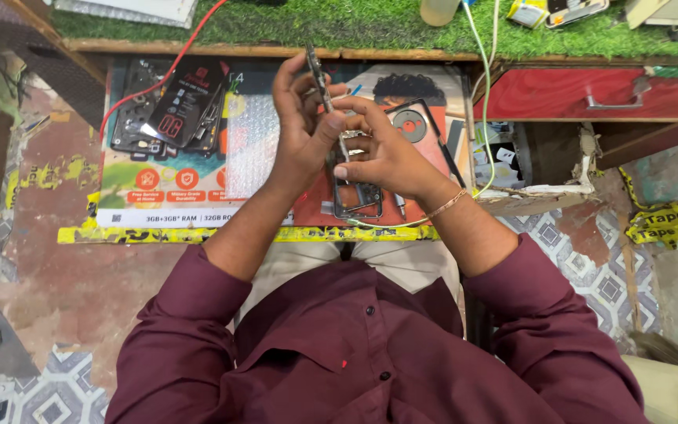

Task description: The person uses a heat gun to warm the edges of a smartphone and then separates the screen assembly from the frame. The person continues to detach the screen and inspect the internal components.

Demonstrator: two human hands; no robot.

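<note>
Your left hand [301, 126] is closed around a thin phone frame [319, 78], held edge-on and upright above the open drawer [198, 212]. Your right hand [382, 149] pinches the same frame lower down, fingers curled shut (the exact contact point is hidden). A second phone frame [359, 200] lies in the drawer below both hands, beside a bubble-wrap sheet [251, 145].
</note>
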